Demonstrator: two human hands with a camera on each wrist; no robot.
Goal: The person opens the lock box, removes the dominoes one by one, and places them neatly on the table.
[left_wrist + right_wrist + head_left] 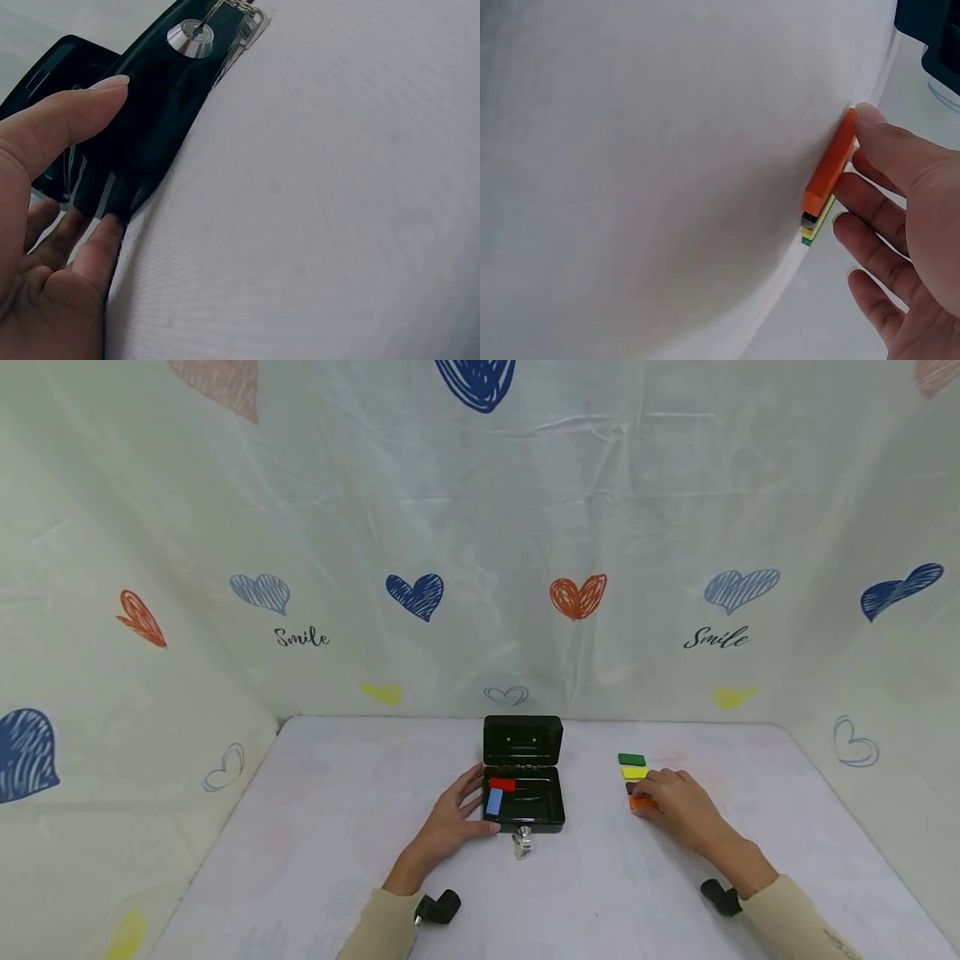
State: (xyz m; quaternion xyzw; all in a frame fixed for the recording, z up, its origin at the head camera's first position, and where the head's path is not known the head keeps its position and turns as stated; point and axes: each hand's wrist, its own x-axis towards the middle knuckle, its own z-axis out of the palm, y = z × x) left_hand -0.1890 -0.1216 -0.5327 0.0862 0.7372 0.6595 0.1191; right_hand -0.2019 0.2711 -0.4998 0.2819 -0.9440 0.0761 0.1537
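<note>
- A slim rectangular orange block (830,166) lies on the pale, faintly patterned table (337,827), right of the box; its colour is even and its edges crisp.
- The right hand (678,806) is partly closed, pinching the orange block between thumb and fingertips; its other fingers curve loosely.
- Just beyond, in a neat row, are a dark block (630,788), a bright yellow block (634,772) and a green block (632,760), all of similar shape.
- The glossy black rectangular box (563,802) stands at the middle of the table, its lid (522,739) raised at the back.
- Inside, toward the left, lie a red block (502,785), set crosswise, and a blue block (494,802), pointing front to back.
- A silvery round lock (190,39) sits on the box's front, with metal keys (519,846) hanging from it.
- The left hand (450,822) is spread, its fingers touching the box's left side and its thumb at the near left corner; it grips nothing.
- The right hand covers much of the dark block.
- The left wrist view cuts off the keys; whether the red and blue blocks touch is hard to tell.
</note>
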